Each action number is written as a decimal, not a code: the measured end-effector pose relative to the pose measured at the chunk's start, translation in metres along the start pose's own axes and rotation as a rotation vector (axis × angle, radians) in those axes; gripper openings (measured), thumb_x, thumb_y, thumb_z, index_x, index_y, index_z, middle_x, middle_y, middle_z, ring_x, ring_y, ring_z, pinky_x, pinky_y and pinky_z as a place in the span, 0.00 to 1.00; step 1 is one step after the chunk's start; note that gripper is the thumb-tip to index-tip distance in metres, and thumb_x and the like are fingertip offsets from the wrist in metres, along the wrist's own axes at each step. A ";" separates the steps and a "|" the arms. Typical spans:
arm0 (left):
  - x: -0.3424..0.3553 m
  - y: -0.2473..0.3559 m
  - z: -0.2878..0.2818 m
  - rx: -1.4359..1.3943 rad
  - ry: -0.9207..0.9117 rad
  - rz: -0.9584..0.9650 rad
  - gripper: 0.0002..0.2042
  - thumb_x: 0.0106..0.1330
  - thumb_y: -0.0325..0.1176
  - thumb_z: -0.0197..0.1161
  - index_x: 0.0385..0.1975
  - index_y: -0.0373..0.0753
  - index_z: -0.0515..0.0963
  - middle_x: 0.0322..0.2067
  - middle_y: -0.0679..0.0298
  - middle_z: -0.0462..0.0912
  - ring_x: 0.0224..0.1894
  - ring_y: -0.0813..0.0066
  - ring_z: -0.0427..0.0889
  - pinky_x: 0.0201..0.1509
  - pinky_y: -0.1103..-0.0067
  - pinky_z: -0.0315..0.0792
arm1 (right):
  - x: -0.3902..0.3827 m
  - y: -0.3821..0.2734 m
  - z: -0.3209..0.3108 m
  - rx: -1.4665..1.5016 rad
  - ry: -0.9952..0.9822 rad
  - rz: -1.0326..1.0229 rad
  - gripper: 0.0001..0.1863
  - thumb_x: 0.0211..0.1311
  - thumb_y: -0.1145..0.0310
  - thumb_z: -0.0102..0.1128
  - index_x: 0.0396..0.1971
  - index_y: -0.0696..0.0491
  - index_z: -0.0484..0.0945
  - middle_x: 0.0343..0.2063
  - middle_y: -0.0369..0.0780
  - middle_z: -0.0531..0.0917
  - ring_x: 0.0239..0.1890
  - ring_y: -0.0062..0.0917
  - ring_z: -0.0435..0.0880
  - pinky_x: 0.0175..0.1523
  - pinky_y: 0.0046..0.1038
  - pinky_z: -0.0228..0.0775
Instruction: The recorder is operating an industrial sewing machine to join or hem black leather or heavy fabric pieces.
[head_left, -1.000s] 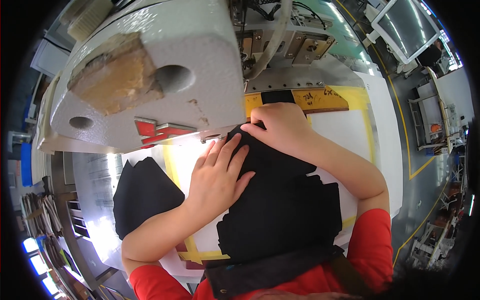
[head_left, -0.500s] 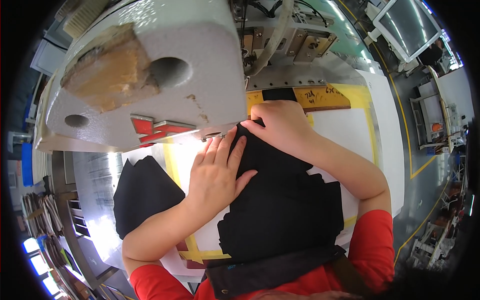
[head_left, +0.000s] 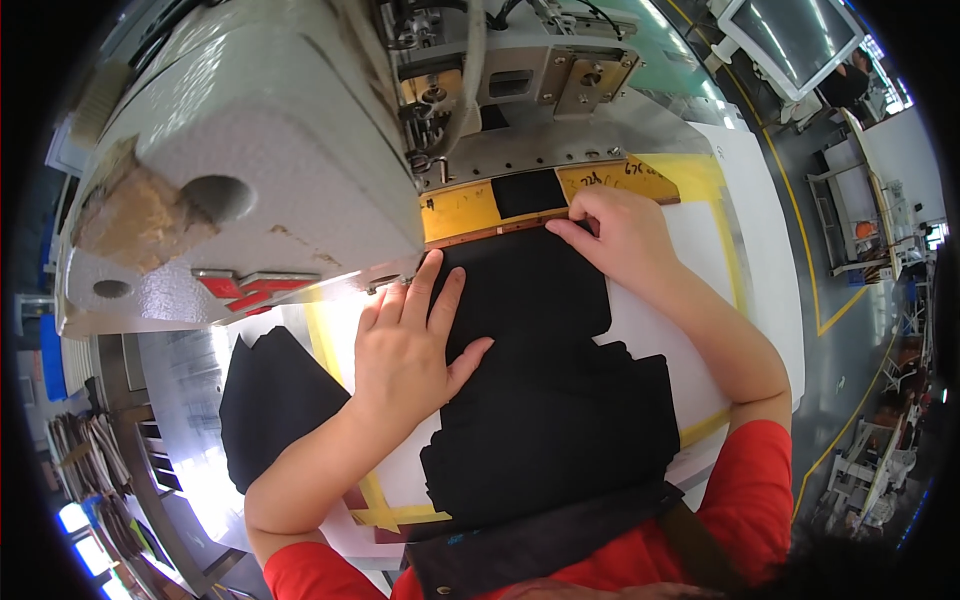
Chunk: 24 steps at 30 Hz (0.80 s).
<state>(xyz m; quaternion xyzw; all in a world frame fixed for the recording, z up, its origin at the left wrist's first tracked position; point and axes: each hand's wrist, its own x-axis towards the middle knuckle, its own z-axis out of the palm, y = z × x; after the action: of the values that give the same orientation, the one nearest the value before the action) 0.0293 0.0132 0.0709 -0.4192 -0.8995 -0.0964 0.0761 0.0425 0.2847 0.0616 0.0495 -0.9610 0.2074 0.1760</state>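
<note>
Black fabric (head_left: 545, 420) lies stacked on a white, yellow-taped board. My left hand (head_left: 400, 350) rests on its left side with fingers stretched, fingertips beside the machine head. At the top right corner of the fabric, my right hand (head_left: 620, 235) has curled fingers, with thumb and forefinger pinching the edge against a yellow guide strip (head_left: 455, 215). A smaller black patch (head_left: 520, 190) shows on that strip. A separate black piece (head_left: 275, 410) lies to the left of my left arm.
A large pale machine head (head_left: 230, 130) overhangs the upper left, with metal fittings (head_left: 585, 80) behind the strip. A screen (head_left: 790, 40) stands at the upper right, above an aisle (head_left: 825, 270) with workbenches. Piles of flat panels (head_left: 75, 450) are at the left.
My right hand has moved rightward along the fabric's top edge, uncovering more of the strip and patch. The machine appears further left in the view; my left hand remains flat on the fabric.
</note>
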 end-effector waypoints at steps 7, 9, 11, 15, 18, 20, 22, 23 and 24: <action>0.002 0.001 0.005 0.052 0.039 0.019 0.32 0.55 0.52 0.66 0.58 0.40 0.73 0.62 0.55 0.69 0.54 0.54 0.75 0.52 0.67 0.69 | -0.002 0.006 0.000 -0.015 0.024 0.038 0.16 0.51 0.59 0.72 0.23 0.52 0.73 0.18 0.36 0.72 0.22 0.28 0.74 0.28 0.31 0.64; 0.001 0.000 0.005 0.065 0.064 0.035 0.33 0.56 0.53 0.65 0.58 0.39 0.73 0.61 0.53 0.69 0.48 0.52 0.78 0.49 0.68 0.71 | -0.001 -0.001 -0.003 -0.059 0.088 -0.018 0.15 0.50 0.61 0.72 0.27 0.52 0.75 0.24 0.36 0.75 0.28 0.29 0.76 0.33 0.31 0.67; 0.000 0.001 0.007 0.062 0.061 0.033 0.32 0.56 0.53 0.65 0.58 0.39 0.73 0.61 0.52 0.69 0.49 0.52 0.78 0.49 0.68 0.71 | -0.003 -0.012 -0.003 -0.101 0.141 -0.077 0.14 0.50 0.62 0.71 0.31 0.52 0.77 0.30 0.37 0.78 0.33 0.30 0.79 0.38 0.31 0.70; -0.001 0.003 0.003 0.023 0.019 -0.021 0.32 0.55 0.51 0.67 0.58 0.39 0.72 0.62 0.54 0.69 0.61 0.54 0.72 0.56 0.66 0.68 | -0.026 -0.052 0.005 -0.158 -0.063 -0.414 0.25 0.53 0.63 0.68 0.50 0.57 0.75 0.52 0.41 0.77 0.54 0.33 0.77 0.58 0.36 0.68; -0.003 0.005 0.003 0.024 0.028 -0.027 0.32 0.55 0.50 0.66 0.58 0.39 0.72 0.62 0.53 0.69 0.60 0.54 0.72 0.56 0.65 0.67 | -0.033 -0.052 0.013 -0.184 -0.107 -0.395 0.27 0.54 0.62 0.67 0.52 0.58 0.74 0.56 0.42 0.75 0.58 0.33 0.74 0.62 0.37 0.65; -0.002 0.005 0.005 0.016 0.041 -0.020 0.32 0.55 0.51 0.66 0.58 0.39 0.72 0.60 0.54 0.69 0.60 0.55 0.72 0.56 0.65 0.67 | -0.034 -0.050 0.014 -0.202 -0.124 -0.386 0.26 0.54 0.62 0.67 0.52 0.59 0.74 0.57 0.43 0.73 0.59 0.34 0.74 0.63 0.38 0.65; -0.001 0.005 0.005 0.017 0.036 -0.021 0.33 0.55 0.51 0.66 0.59 0.39 0.72 0.59 0.54 0.70 0.59 0.55 0.72 0.56 0.65 0.67 | -0.033 -0.049 0.015 -0.192 -0.123 -0.390 0.26 0.55 0.62 0.67 0.52 0.59 0.74 0.57 0.44 0.73 0.59 0.34 0.74 0.63 0.38 0.66; -0.001 0.005 0.005 0.011 0.033 -0.014 0.33 0.56 0.51 0.66 0.59 0.39 0.71 0.58 0.54 0.70 0.59 0.56 0.72 0.56 0.65 0.67 | -0.033 -0.049 0.015 -0.189 -0.122 -0.386 0.26 0.55 0.62 0.67 0.52 0.59 0.74 0.57 0.44 0.73 0.59 0.35 0.74 0.62 0.39 0.66; -0.002 0.005 0.005 0.016 0.030 -0.017 0.33 0.56 0.51 0.66 0.59 0.39 0.71 0.57 0.54 0.71 0.59 0.56 0.72 0.56 0.65 0.68 | -0.032 -0.050 0.014 -0.185 -0.120 -0.390 0.26 0.55 0.62 0.67 0.52 0.59 0.74 0.57 0.44 0.73 0.59 0.35 0.74 0.62 0.39 0.66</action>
<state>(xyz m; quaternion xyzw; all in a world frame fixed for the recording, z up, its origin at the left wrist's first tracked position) 0.0345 0.0160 0.0663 -0.4096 -0.9025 -0.0962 0.0923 0.0766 0.2338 0.0568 0.2304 -0.9569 0.0773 0.1593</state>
